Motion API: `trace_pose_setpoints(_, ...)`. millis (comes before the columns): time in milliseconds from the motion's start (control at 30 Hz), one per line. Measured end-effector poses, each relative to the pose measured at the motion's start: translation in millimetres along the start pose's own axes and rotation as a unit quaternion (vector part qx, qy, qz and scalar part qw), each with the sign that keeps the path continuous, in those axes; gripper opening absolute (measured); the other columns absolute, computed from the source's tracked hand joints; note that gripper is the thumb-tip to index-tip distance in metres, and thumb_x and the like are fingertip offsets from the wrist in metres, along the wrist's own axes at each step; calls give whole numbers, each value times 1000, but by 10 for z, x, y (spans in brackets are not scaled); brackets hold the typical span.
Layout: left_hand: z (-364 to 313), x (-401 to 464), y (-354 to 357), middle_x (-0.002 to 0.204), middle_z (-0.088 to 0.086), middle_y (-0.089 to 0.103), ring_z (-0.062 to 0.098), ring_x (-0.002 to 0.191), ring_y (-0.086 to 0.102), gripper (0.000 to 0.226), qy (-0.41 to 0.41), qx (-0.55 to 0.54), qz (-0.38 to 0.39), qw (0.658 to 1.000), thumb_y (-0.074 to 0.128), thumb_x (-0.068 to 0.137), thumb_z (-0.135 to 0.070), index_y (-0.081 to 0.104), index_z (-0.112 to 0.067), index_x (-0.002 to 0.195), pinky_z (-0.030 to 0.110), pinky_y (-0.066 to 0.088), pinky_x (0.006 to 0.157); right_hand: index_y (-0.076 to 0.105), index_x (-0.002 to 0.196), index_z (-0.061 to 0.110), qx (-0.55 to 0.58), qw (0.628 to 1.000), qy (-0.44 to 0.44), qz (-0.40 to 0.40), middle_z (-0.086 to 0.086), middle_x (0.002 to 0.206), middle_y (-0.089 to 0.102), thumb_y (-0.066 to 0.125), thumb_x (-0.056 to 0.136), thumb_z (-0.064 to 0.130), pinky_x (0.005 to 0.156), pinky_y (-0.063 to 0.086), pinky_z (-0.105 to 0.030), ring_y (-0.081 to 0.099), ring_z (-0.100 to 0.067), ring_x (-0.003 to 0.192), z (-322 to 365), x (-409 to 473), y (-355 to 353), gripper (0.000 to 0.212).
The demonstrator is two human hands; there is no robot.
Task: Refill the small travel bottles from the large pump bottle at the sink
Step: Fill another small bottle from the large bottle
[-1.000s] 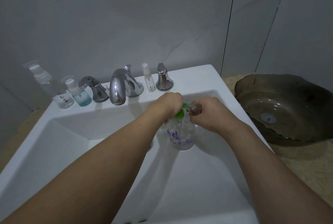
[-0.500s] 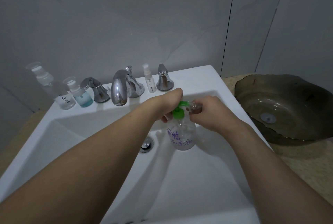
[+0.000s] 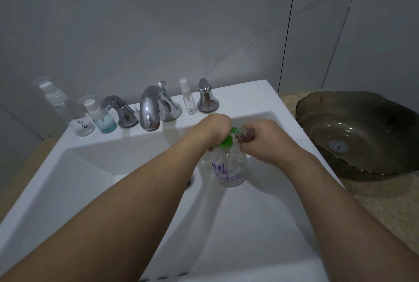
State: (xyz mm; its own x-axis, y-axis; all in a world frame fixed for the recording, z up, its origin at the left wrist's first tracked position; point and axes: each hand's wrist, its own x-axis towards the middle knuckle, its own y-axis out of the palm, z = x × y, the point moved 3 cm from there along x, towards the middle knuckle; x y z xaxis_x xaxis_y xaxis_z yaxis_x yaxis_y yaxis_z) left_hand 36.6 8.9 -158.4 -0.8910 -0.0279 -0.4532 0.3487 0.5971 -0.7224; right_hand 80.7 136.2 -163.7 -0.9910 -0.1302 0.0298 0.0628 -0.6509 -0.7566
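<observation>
White sink (image 3: 238, 95), glossy, plain. Chrome tap (image 3: 149, 109) and two chrome handles, brownish streaks on both. Large pump bottle (image 3: 229, 168) at centre: clear, purple handwriting, bright green pump (image 3: 226, 142). Upper left: tall clear bottle (image 3: 70, 114) with black handwriting; beside it small bottle (image 3: 102, 116), clear over teal-blue liquid. Small clear spray bottle (image 3: 188, 102), white top. Right edge: smoky brown glass basin (image 3: 362, 136). Speckled beige tabletop (image 3: 385, 213). Grey-white wall panels (image 3: 113, 32).

Faucet (image 3: 149, 109) behind open basin (image 3: 68, 191)
</observation>
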Motion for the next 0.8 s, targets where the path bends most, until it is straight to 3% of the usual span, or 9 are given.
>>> trace_pose_setpoints(100, 18, 23, 3, 96, 35, 66, 46, 80, 69, 34, 9, -3, 1, 1000, 32, 89, 5, 61, 12, 108, 55, 57, 74, 48, 55, 27, 8, 1000, 1, 1, 10, 56, 49, 65, 76, 9, 45, 25, -15, 45, -3, 54, -1, 0, 0, 33)
trace_pose_setpoints(200, 55, 40, -10, 100, 32, 66, 41, 78, 65, 42, 17, -57, 6, 998, 29, 90, -16, 59, 6, 108, 51, 57, 81, 45, 54, 28, 5, 1000, 6, -1, 11, 55, 47, 65, 77, 10, 44, 24, -13, 44, -2, 53, 5, -12, -1, 35)
trace_pose_setpoints(333, 90, 33, -17, 99, 26, 69, 37, 79, 62, 56, 5, -111, 17, 994, 27, 81, -38, 61, 0, 104, 46, 54, 83, 55, 59, 20, 21, 1000, 10, -9, 4, 60, 54, 63, 75, 10, 48, 31, -24, 52, -15, 59, -18, -47, 24, 21)
trace_pose_setpoints(400, 100, 32, -27, 98, 24, 69, 39, 86, 64, 56, -1, -118, 14, 993, 28, 80, -40, 62, -2, 101, 45, 55, 83, 65, 72, 14, 31, 999, 16, -18, -2, 69, 62, 63, 74, 10, 53, 42, -27, 59, -21, 67, -30, -64, 44, 5)
trace_pose_setpoints(500, 99, 31, -35, 98, 22, 69, 40, 94, 65, 46, -3, -126, 14, 992, 30, 83, -39, 60, -6, 93, 43, 55, 81, 72, 88, 14, 70, 996, 38, -33, -4, 84, 69, 65, 74, 12, 68, 55, -33, 65, -21, 78, -56, -108, 54, 16)
trace_pose_setpoints(800, 98, 28, -33, 100, 23, 68, 41, 96, 64, 42, 2, -116, 15, 993, 30, 85, -36, 59, -6, 92, 44, 55, 82, 71, 90, 17, 88, 994, 58, -37, -2, 88, 69, 65, 74, 15, 73, 57, -36, 65, -21, 82, -94, -132, 76, 17)
